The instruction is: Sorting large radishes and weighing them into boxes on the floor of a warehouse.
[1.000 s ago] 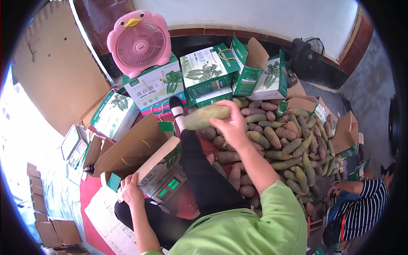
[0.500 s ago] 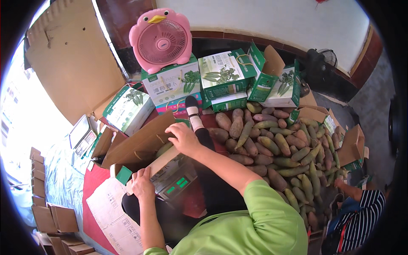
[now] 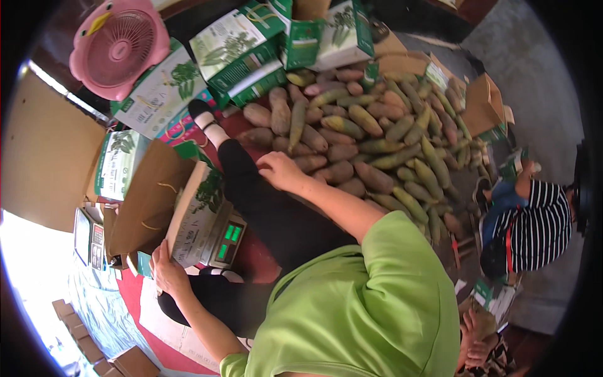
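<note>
Clock key: directions are read from the middle of the view, twelve at the top edge.
Left hand (image 3: 168,273): at eight o'clock, fingers bent against the near corner of the open carton; whether it grips or merely rests there cannot be told.
Right hand (image 3: 279,169): just off centre toward ten o'clock, empty, fingers loosely bent and slightly parted; it lies between the dark trouser leg (image 3: 264,191) and the root vegetables, contact with the leg uncertain.
Open carton (image 3: 195,229): at nine o'clock, brown inside, its white printed side facing the leg, one tall flap raised; contents hidden.
Scale (image 3: 227,242): at eight o'clock, beside the lower part of the open carton, with green lit displays.
Root vegetables (image 3: 364,119): heaped chiefly at two o'clock, elongated, reddish to green, many touching or overlapping.
Shoe (image 3: 201,109): at ten o'clock, black, worn on the outstretched foot.
Pink fan (image 3: 119,47): at ten o'clock, bird-shaped, standing on a white-and-green box (image 3: 160,94).
Stacked boxes (image 3: 232,41): at eleven o'clock, green and white, with cord handles.
Second scale (image 3: 91,239): near nine o'clock, with a keypad.
Co-worker (image 3: 534,223): at three o'clock, in a striped top.
</note>
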{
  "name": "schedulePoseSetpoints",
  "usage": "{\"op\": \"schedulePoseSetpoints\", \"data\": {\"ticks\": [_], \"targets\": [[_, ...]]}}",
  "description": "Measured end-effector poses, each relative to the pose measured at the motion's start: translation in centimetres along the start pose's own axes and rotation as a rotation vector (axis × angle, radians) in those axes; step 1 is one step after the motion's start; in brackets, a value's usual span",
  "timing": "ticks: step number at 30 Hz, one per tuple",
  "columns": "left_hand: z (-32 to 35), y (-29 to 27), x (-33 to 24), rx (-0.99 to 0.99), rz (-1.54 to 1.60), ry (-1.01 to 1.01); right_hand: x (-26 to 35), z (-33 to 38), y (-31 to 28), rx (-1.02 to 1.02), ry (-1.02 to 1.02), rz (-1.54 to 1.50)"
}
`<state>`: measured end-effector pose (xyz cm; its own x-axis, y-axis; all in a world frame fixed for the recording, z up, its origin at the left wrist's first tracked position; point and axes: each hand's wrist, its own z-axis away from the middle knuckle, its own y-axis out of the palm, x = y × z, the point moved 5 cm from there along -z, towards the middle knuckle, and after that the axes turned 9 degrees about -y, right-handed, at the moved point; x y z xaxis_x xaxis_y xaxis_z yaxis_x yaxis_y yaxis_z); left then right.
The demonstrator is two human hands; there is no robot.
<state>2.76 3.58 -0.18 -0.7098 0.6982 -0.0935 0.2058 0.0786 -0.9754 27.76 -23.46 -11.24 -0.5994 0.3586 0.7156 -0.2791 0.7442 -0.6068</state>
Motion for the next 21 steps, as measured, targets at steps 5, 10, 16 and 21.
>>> {"op": "schedulePoseSetpoints", "data": {"ticks": [5, 10, 16, 21], "targets": [[0.1, 0.1, -0.1, 0.034, -0.013, -0.025, -8.5, 9.1, -3.6, 0.086, 0.323, 0.185], [0.5, 0.2, 0.2, 0.065, -0.049, -0.076, -17.4, 16.2, -9.3, -0.201, 0.712, 0.127], [0.5, 0.6, 0.7, 0.019, -0.067, -0.054, -24.1, 20.7, -17.6, -0.903, 1.155, -0.352], [0.0, 1.2, 0.4, -0.007, -0.044, -0.018, -27.4, 21.6, -23.1, -1.122, 1.249, -0.476]]}}
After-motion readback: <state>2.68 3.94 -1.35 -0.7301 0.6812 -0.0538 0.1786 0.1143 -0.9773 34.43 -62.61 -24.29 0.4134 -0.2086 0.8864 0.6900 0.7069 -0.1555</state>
